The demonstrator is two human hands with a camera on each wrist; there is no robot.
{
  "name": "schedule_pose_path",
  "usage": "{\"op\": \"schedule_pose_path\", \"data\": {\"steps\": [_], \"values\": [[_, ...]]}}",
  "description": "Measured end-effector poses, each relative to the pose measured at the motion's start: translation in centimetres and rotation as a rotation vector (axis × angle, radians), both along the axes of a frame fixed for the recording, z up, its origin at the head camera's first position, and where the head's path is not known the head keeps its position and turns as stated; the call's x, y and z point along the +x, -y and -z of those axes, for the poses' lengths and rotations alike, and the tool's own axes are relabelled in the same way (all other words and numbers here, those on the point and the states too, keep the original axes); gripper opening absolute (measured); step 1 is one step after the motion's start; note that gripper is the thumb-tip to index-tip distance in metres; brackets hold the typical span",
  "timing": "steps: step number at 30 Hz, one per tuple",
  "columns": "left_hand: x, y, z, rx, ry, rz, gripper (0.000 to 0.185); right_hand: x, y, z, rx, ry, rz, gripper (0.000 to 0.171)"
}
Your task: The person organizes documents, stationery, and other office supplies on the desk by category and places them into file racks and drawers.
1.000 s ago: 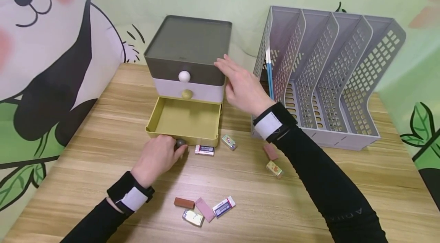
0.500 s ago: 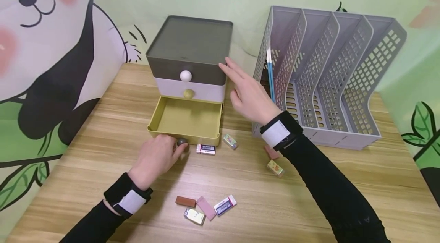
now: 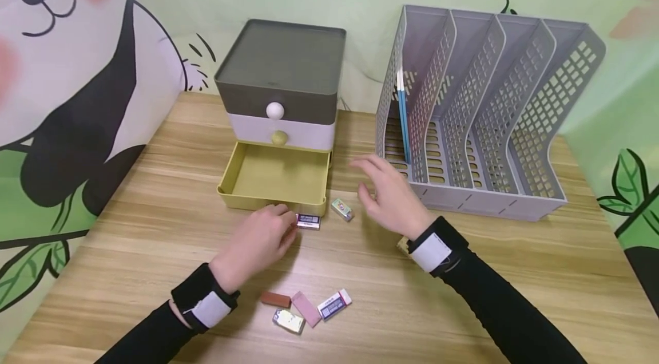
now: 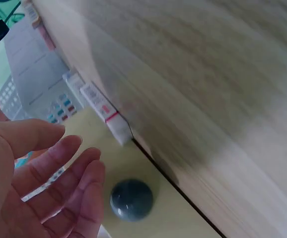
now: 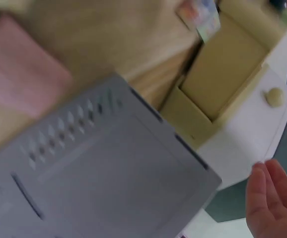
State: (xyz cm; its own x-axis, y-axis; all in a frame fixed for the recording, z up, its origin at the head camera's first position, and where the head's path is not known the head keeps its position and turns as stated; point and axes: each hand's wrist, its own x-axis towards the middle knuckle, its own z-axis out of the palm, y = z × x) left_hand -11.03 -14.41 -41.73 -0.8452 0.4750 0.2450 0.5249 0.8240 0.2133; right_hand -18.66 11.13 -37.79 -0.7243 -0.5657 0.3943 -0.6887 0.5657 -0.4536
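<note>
The yellow bottom drawer [image 3: 275, 172] of a small drawer unit [image 3: 283, 60] is pulled out. My left hand [image 3: 259, 244] hovers by its front, fingers loosely bent with nothing in them. In the left wrist view the dark round knob [image 4: 131, 200] is just beside my fingertips, apart from them. A white and dark-blue eraser [image 3: 309, 222] lies at the drawer front, right of my left fingers. My right hand [image 3: 395, 198] is held over the table between drawer and file rack, fingers relaxed and holding nothing. A small patterned eraser [image 3: 342, 209] lies left of it.
A grey file rack [image 3: 494, 204] stands at the right, with thin blue and white items [image 3: 403, 118] in its left slot. Several erasers, one of them brown [image 3: 276, 299], lie near the front. A yellow eraser [image 3: 403, 245] is partly hidden by the right wrist.
My left hand has let go of the dark knob and shifted right toward the white and blue eraser. My right hand has left the unit's side and come down nearer the table.
</note>
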Motion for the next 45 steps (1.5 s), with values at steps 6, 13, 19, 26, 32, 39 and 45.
{"op": "schedule_pose_path", "data": {"steps": [6,13,19,26,32,39,45], "values": [[-0.6,-1.0,0.4,-0.06,-0.033,0.049,0.007,1.3,-0.6,1.4,0.059,0.06,-0.009,0.036],[-1.1,-1.3,0.6,-0.075,-0.029,0.038,0.008,1.9,-0.8,2.2,0.088,0.09,-0.02,0.034],[-0.6,-1.6,0.6,-0.084,0.017,0.06,0.012,2.5,-0.6,2.6,0.081,0.097,-0.028,0.034],[-0.5,-2.4,0.6,-0.061,0.036,0.073,0.018,2.7,-0.6,3.0,0.069,0.092,-0.023,0.034],[-0.6,-3.2,0.7,-0.087,0.075,0.127,0.024,2.5,-0.4,2.9,0.06,0.098,-0.027,0.034],[-0.7,-3.4,0.8,-0.088,0.133,0.143,0.031,2.0,0.5,2.7,0.045,0.135,-0.047,0.035],[-0.6,-3.4,0.6,-0.086,0.172,0.171,0.035,1.5,1.7,2.7,0.047,0.135,-0.085,0.038]]}}
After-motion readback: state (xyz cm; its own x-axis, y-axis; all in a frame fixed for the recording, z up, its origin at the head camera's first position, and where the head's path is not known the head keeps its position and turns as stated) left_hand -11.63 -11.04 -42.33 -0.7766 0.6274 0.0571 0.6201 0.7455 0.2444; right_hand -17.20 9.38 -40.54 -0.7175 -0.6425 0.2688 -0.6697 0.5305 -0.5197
